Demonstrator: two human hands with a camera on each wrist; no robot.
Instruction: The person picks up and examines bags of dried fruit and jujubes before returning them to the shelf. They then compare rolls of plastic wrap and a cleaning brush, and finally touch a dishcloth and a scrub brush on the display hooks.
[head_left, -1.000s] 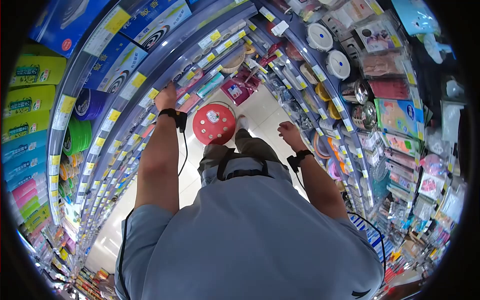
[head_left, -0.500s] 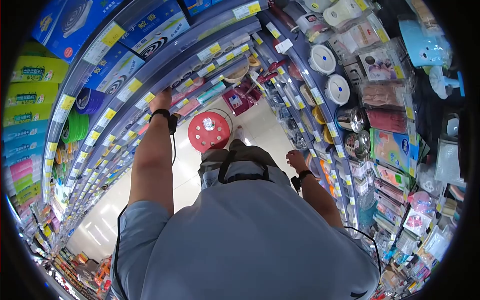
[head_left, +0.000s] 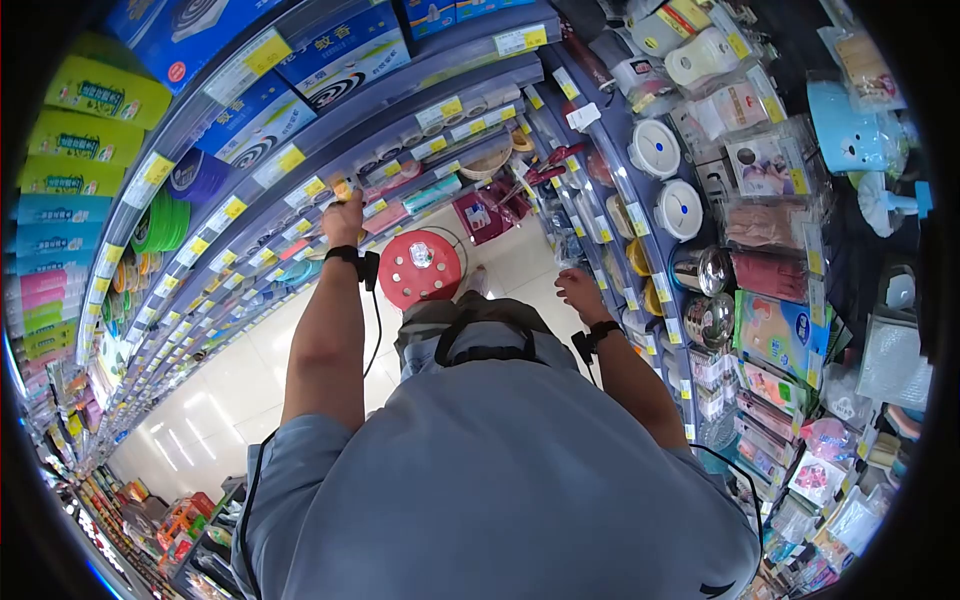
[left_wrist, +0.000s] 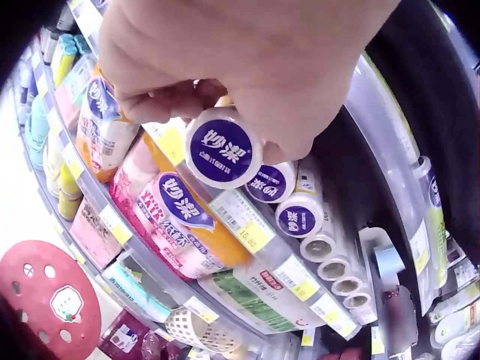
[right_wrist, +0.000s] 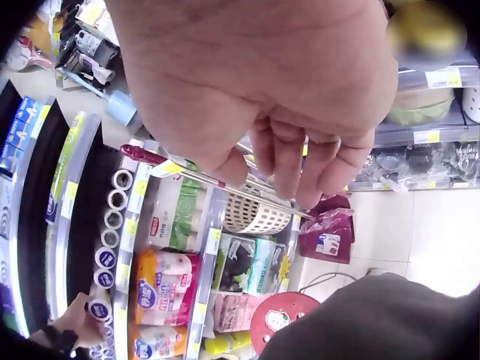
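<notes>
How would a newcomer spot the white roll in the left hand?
Find the grey shelf with its row of white rolls, ends outward. Target: white roll with round purple end label, gripped by the left hand, alone jutting past its neighbours.

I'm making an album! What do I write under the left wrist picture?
A bare left hand grips a white roll with a round purple label near an orange-and-pink plastic pack.

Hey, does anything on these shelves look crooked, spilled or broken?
One roll juts past the shelf edge, out of line with the neighbouring rolls, but the left hand is gripping it, which explains that. I see no spill or damage.
</notes>
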